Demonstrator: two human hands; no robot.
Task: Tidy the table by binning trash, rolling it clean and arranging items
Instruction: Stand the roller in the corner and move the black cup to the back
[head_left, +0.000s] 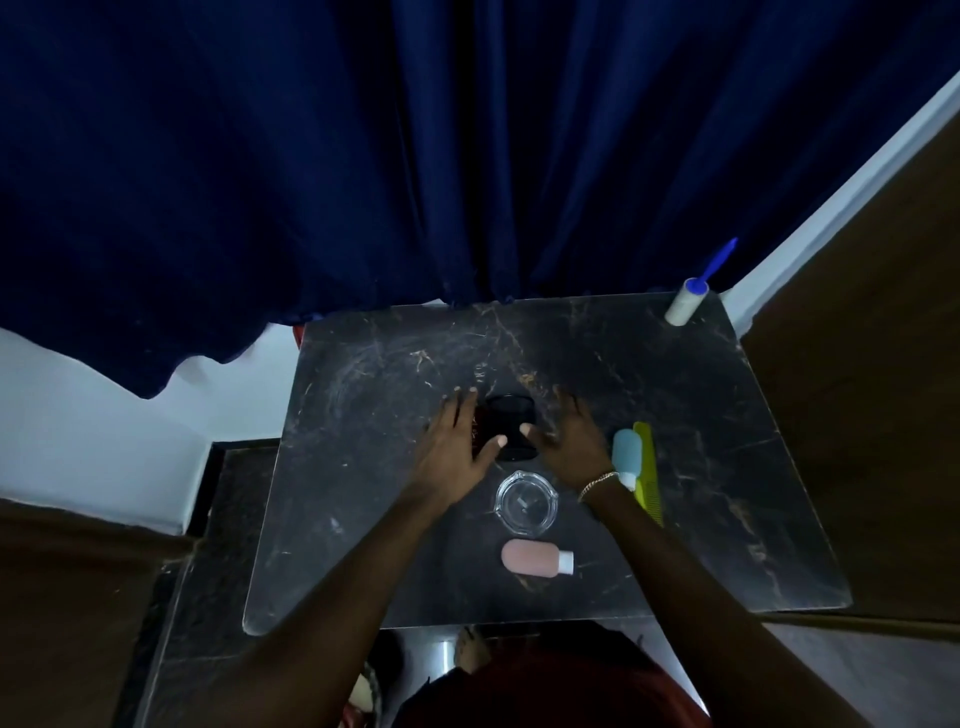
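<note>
A dark jar with a black lid (513, 422) stands in the middle of the black marble table (363, 415). My left hand (457, 447) rests against its left side with the thumb touching it. My right hand (569, 439) is at its right side, thumb toward the jar, fingers spread. A clear glass ashtray (525, 503) sits just in front of the jar. Nearer me lies a pink travel bottle (535, 557) on its side. A light blue bottle (625, 454) and a yellow-green comb (649, 473) lie to the right of my right wrist.
A lint roller (688, 301) with a blue handle stands at the table's far right corner. A dark blue curtain (363, 156) hangs behind the table. Brown wood surfaces flank both sides, and a white wall shows at the left.
</note>
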